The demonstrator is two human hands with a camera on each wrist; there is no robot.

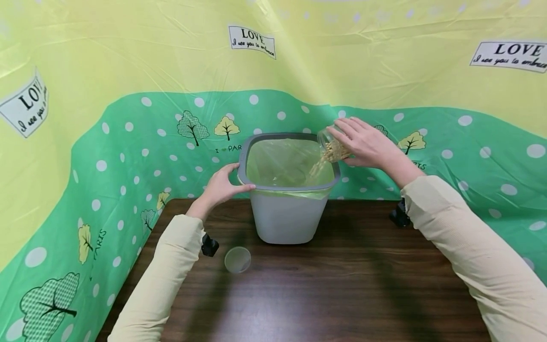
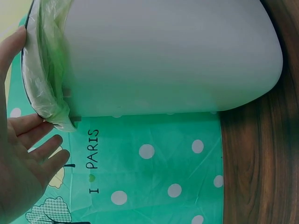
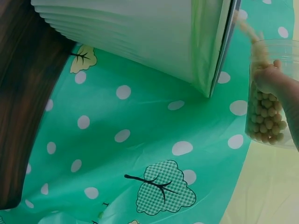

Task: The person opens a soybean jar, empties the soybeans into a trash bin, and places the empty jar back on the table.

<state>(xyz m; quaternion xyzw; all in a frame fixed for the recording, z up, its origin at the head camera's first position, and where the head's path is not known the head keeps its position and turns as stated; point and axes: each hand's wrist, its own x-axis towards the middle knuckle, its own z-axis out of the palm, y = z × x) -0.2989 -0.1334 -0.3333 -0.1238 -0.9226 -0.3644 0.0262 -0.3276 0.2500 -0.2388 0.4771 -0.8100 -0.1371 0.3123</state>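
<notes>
My right hand [image 1: 369,145] grips a clear jar [image 3: 261,135] of round tan beans [image 3: 267,119], tilted over the right side of a grey bin [image 1: 286,218]. A stream of beans [image 1: 317,167] falls from its mouth into the bin. The bin has a darker grey rim [image 1: 295,189] and a translucent green liner bag [image 1: 273,159]. At the rim's left front corner, my left hand [image 1: 220,187] rests with its thumb and fingers spread. Its thumb touches the rim's front, and a fingertip reaches the left side. In the left wrist view the other fingers lie loosely beside the rim.
A clear round lid [image 1: 237,260] lies on the dark wooden table [image 1: 325,289], in front of the bin and to its left. Behind the table hangs a green and yellow printed sheet [image 1: 149,123], close behind the bin.
</notes>
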